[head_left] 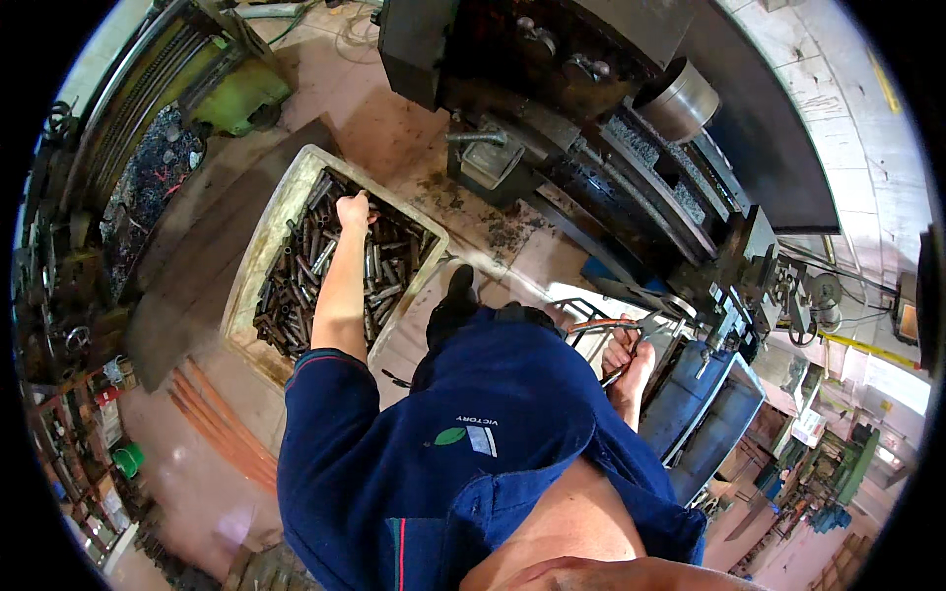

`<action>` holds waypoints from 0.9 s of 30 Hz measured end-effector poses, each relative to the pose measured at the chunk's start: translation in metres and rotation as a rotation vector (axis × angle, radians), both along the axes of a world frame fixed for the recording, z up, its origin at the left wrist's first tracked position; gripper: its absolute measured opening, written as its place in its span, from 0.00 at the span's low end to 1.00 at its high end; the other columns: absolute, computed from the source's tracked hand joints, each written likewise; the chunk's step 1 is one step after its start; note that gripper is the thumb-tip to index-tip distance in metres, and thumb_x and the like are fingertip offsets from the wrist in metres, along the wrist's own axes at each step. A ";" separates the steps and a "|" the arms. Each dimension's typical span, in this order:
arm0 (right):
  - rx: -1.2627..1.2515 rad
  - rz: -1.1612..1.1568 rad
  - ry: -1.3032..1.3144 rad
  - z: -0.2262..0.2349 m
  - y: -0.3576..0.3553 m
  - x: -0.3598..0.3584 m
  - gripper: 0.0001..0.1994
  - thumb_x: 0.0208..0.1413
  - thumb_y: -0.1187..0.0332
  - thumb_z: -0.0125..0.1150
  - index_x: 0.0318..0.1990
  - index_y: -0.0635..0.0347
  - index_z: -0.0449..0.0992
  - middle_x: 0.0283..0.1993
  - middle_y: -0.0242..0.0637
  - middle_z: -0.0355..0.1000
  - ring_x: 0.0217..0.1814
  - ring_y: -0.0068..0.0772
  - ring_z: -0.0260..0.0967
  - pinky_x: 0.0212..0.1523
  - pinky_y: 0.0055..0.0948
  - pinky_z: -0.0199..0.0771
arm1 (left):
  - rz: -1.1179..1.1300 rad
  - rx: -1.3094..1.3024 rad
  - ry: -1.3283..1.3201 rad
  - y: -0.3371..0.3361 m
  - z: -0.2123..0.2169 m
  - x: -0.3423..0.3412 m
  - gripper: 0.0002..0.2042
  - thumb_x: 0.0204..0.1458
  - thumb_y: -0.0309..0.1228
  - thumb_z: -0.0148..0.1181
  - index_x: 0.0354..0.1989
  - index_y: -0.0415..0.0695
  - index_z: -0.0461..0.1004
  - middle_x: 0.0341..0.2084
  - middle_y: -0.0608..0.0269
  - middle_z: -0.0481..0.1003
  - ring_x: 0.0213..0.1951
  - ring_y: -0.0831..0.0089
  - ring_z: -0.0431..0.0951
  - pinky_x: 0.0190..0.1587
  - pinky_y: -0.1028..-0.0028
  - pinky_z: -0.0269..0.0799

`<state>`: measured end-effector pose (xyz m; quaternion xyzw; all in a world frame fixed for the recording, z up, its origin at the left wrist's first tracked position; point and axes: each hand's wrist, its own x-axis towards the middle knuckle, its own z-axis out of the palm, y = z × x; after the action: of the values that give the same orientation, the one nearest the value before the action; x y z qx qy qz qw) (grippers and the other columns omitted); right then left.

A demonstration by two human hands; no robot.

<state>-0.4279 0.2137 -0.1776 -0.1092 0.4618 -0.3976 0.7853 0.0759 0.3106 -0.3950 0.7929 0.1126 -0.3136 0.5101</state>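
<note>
My left arm reaches out over a cream-coloured plastic bin [239, 286] heaped with short dark metal tubes [313, 246]. Down among the tubes at the bin's far side, my left hand [353, 211] has its fingers curled closed; what they grip, if anything, is hidden. Near my body on the right, my right hand [629, 362] is wrapped around pliers with orange-red handles [603, 324]. One handle points left, while the grey metal head [652, 325] lies just above the hand. The far handle is partly covered by my fingers.
A large dark lathe [631, 197] with metal shavings stands ahead and to the right. Beside my right hand is a blue container [705, 404]. A green machine [232, 89] stands at far left, and copper-coloured bars [222, 424] lie on the floor.
</note>
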 end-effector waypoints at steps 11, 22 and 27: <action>-0.027 0.243 -0.094 0.011 -0.015 0.010 0.20 0.50 0.63 0.44 0.49 0.65 0.64 0.44 0.40 0.66 0.18 0.14 0.47 0.17 0.12 0.51 | 0.030 -0.401 0.051 0.063 0.091 -0.039 0.11 0.49 0.28 0.49 0.33 0.29 0.66 0.23 0.48 0.74 0.20 0.65 0.76 0.21 0.75 0.72; -0.421 0.977 0.261 0.077 -0.046 0.058 0.25 0.35 0.78 0.46 0.48 0.66 0.65 0.39 0.38 0.69 0.16 0.12 0.52 0.15 0.15 0.49 | -0.839 -0.445 -0.776 -0.025 0.283 -0.191 0.09 0.43 0.24 0.58 0.34 0.34 0.73 0.20 0.57 0.74 0.21 0.75 0.74 0.26 0.78 0.68; -0.568 1.041 0.406 0.076 -0.045 0.050 0.15 0.33 0.67 0.53 0.31 0.66 0.70 0.22 0.32 0.64 0.26 0.23 0.60 0.26 0.24 0.59 | -1.128 -0.550 -1.003 -0.067 0.309 -0.236 0.10 0.39 0.23 0.59 0.32 0.33 0.72 0.21 0.53 0.73 0.20 0.69 0.74 0.23 0.76 0.68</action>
<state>-0.3783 0.1691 -0.1013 -0.5976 0.3642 -0.0414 0.7131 -0.1601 0.2437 -0.0858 0.6227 -0.6290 -0.1469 0.4416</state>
